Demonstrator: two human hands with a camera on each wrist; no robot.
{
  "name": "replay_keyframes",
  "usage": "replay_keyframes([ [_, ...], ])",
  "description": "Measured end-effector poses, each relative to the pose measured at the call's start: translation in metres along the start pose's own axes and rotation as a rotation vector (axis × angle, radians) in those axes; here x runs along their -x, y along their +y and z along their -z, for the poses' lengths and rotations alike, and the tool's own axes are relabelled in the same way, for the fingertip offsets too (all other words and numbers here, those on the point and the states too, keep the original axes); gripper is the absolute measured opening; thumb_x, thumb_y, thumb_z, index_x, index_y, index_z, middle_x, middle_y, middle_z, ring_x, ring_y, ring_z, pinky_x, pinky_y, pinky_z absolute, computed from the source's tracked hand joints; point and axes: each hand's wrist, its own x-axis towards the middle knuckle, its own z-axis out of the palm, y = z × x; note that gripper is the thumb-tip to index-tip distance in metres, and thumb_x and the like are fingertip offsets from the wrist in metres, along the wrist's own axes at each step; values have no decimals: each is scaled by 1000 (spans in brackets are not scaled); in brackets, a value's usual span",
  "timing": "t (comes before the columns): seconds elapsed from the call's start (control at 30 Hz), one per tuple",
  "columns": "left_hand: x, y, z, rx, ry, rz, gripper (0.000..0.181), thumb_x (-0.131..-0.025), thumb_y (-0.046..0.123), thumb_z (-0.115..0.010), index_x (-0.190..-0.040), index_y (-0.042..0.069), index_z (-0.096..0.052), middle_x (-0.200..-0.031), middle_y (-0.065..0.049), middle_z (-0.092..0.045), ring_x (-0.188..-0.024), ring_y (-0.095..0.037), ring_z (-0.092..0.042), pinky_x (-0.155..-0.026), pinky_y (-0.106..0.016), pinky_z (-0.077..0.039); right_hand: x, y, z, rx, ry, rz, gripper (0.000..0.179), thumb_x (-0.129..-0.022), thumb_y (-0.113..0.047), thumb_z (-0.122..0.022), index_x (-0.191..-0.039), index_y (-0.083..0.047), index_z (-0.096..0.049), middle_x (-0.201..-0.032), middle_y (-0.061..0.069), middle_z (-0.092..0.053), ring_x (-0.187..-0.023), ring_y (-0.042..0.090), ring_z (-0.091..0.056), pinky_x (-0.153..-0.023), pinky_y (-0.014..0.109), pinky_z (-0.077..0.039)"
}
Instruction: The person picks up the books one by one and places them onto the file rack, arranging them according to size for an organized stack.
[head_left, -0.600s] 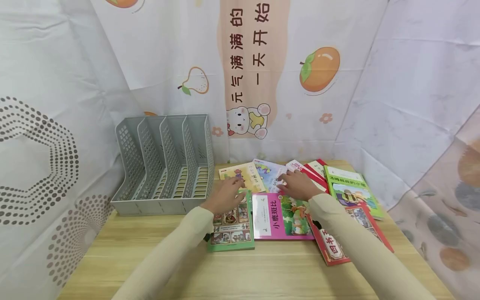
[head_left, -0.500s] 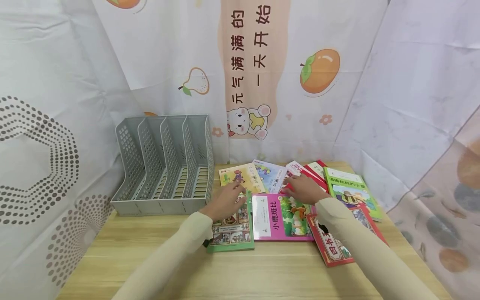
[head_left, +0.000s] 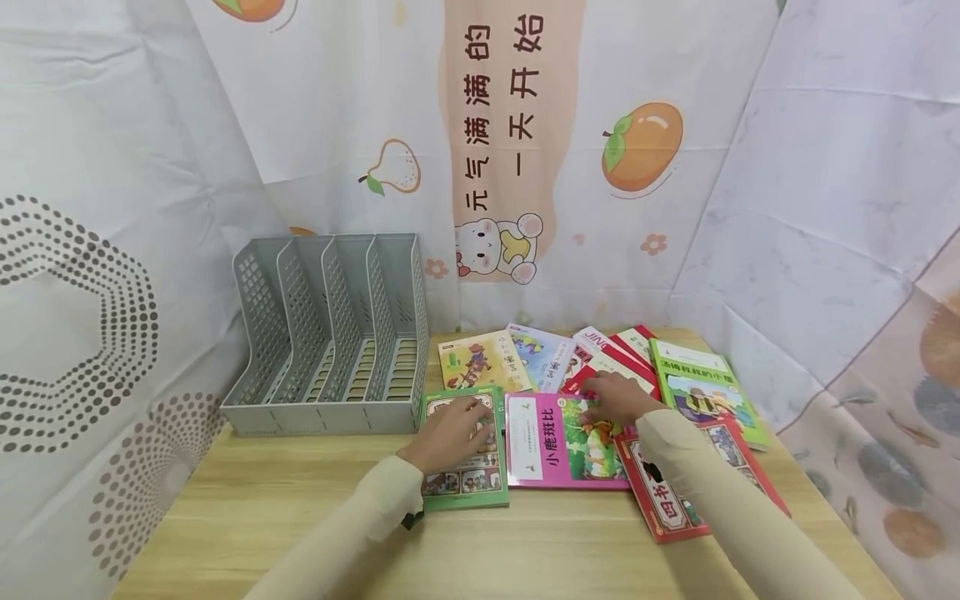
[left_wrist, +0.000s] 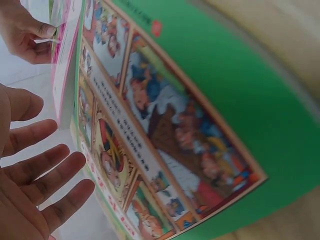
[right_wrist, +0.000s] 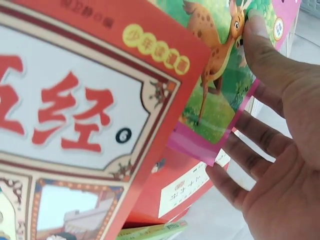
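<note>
Pink book (head_left: 566, 454) lies on the tabletop (head_left: 525, 550), right of centre in the head frame. Right hand (head_left: 618, 398) has a narrow grip on its upper right corner, thumb on the cover, fingers at the far edge. Left hand (head_left: 446, 437) spreads a loose grip over the green book (head_left: 472, 483), holding nothing. Lifted by one corner, the pink book could twist or slip; the red book (head_left: 663, 496), apparently overlapping its right edge, could be dragged along.
</note>
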Motion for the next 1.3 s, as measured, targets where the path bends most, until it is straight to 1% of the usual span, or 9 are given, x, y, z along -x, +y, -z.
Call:
replay_keyframes([
  [0.13,7,-1,-1,1,6,7,27,-106,30,-59,-123,13,-71,-114,-1,-67,-101,-16,-63,-81,-35,-55,-1,0,-3,-10,32,-11,52,-83,-42,-85,-125,-16,-70,-126,15,-63,-119,41,-53,-101,70,-36],
  [0.33,25,-7,1,29,13,74,17,-104,29,-63,-106,16,-74,-98,6,-62,-84,-7,-57,-70,-26,-51,3,-6,-2,24,114,-12,52,-82,-37,-87,-125,-15,-67,-127,20,-58,-119,45,-49,-102,71,-34],
  [0.43,37,-12,5,58,16,138,17,-104,31,-64,-101,18,-74,-96,8,-62,-82,-6,-56,-69,-27,-51,5,-22,-1,31,127,-8,45,-83,-31,-88,-117,-13,-64,-114,14,-61,-108,37,-56,-97,61,-44],
  [0.53,51,-18,8,71,38,198,15,-103,29,-65,-98,18,-74,-91,9,-60,-78,-6,-56,-66,-28,-50,6,-47,-4,5,84,-1,33,-86,-30,-86,-104,-14,-64,-93,3,-63,-87,24,-60,-82,45,-52],
  [0.7,73,-30,10,59,76,267,18,-101,24,-68,-83,20,-69,-74,13,-53,-61,-3,-46,-56,-26,-42,18,-92,-22,-104,17,25,25,-94,-35,-77,-83,-16,-64,-69,-3,-57,-63,14,-54,-61,31,-45],
  [0.8,82,-33,10,76,37,292,27,-100,22,-68,-74,21,-60,-64,13,-48,-54,-4,-41,-50,-25,-37,30,-109,-36,-247,9,37,27,-97,-30,-73,-76,-14,-65,-64,-2,-56,-57,13,-52,-56,29,-44],
  [1.0,95,-31,13,189,-138,373,42,-101,33,-66,-64,19,-51,-55,9,-42,-47,-7,-37,-48,-27,-33,41,-124,-53,-529,-50,56,40,-102,-24,-65,-67,-3,-65,-55,6,-61,-46,22,-65,-48,33,-54],
  [1.13,96,-31,12,261,-209,349,47,-101,44,-64,-65,17,-51,-57,8,-41,-48,-7,-37,-48,-27,-33,43,-133,-53,-662,-121,64,39,-103,-24,-63,-72,0,-69,-60,12,-67,-51,29,-69,-51,40,-57],
  [1.3,93,-33,11,274,-242,331,44,-100,49,-64,-72,15,-59,-58,7,-43,-49,-9,-38,-48,-28,-33,44,-140,-52,-774,-172,65,38,-104,-23,-61,-78,4,-70,-66,16,-70,-57,34,-71,-56,43,-59],
])
